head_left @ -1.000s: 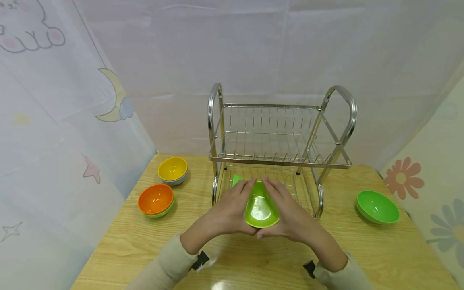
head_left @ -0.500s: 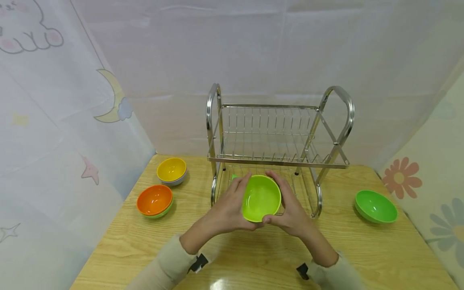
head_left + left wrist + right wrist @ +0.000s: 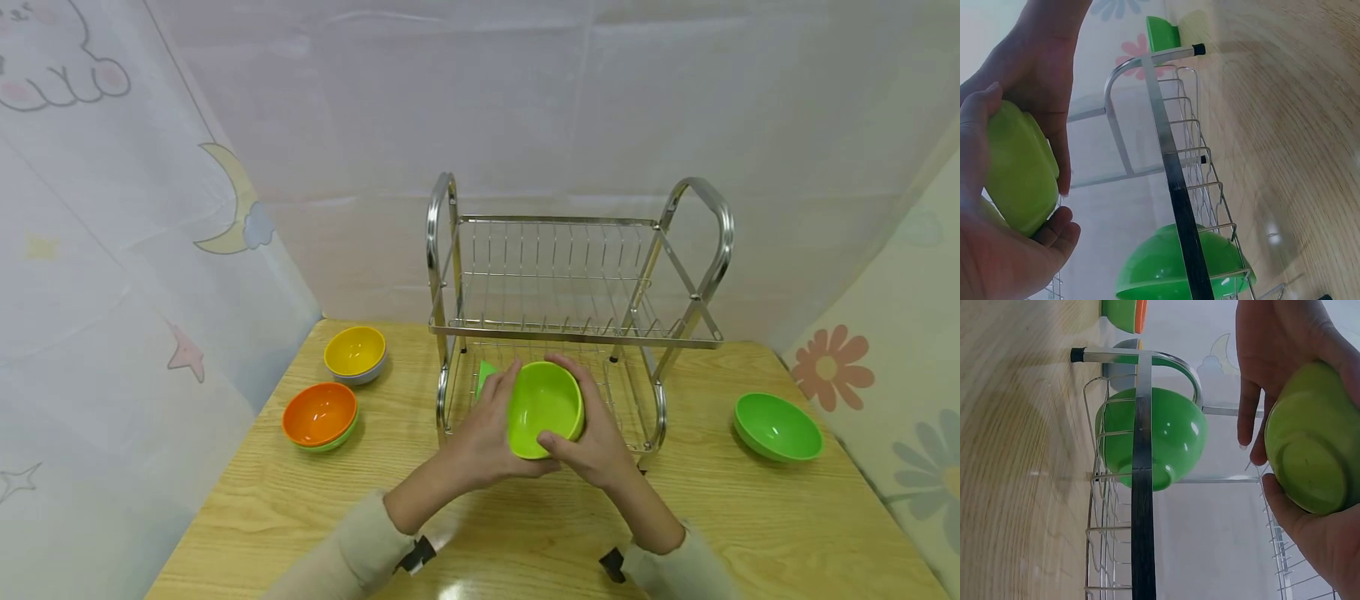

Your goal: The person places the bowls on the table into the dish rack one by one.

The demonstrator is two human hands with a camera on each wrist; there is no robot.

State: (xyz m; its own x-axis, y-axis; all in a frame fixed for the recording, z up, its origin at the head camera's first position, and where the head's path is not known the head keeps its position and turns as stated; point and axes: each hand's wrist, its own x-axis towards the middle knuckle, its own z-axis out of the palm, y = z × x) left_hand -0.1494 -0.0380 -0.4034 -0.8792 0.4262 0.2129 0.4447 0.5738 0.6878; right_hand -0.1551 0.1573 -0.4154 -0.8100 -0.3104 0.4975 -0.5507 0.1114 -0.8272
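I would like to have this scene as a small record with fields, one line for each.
Held item: lime-green bowl
Left hand: grips its left side
Right hand: grips its right side
Metal dish rack: two tiers, green bowl in the lower
Table, left: orange bowl in light-green bowl, yellow bowl in grey bowl
Table, right: another green bowl

Wooden table (image 3: 300, 525): pale grain, a glossy reflection near the front.
Table, middle back: a two-tier metal rack (image 3: 577, 337).
Rack, lower tier: a green bowl (image 3: 1175, 431), on its side.
Table, back left: a grey bowl (image 3: 369, 377), a yellow bowl (image 3: 356, 352) nested inside.
Table, nearer left: a light green bowl (image 3: 347, 436), an orange bowl (image 3: 320, 414) nested inside.
Table, right: a bright green bowl (image 3: 777, 427).
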